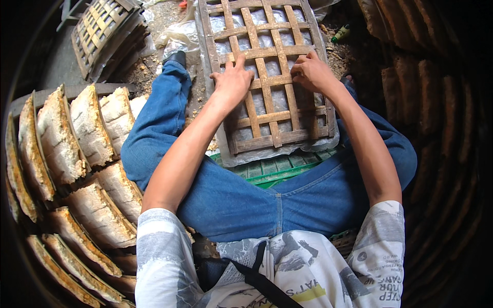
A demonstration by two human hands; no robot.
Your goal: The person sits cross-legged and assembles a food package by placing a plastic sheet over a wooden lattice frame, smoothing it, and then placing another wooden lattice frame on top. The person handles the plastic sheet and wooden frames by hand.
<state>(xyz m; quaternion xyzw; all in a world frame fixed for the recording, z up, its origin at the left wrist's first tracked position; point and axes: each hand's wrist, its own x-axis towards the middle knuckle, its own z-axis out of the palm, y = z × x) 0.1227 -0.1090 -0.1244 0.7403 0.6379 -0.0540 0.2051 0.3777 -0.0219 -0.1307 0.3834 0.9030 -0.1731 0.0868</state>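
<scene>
A wooden lattice frame (pixel 275 79) of crossed flat slats lies lengthwise between my legs. Under it is clear plastic sheeting (pixel 241 158), and pale material shows through the gaps. My left hand (pixel 233 79) rests on the left half of the lattice, its thumb and fingers apart. On the right half, my right hand (pixel 310 72) has its fingers curled down at a slat near the frame's edge. The fingertips are partly hidden, so I cannot see what they pinch. A green plastic crate (pixel 272 174) shows below the near end of the frame.
To my left, pale crumbly slabs (pixel 56 136) with brown edges stand in curved rows. Similar slabs (pixel 405 87) line the shadowed right side. More lattice frames (pixel 100 33) are stacked at the far left. A small green object (pixel 340 35) lies on the littered floor beyond the frame.
</scene>
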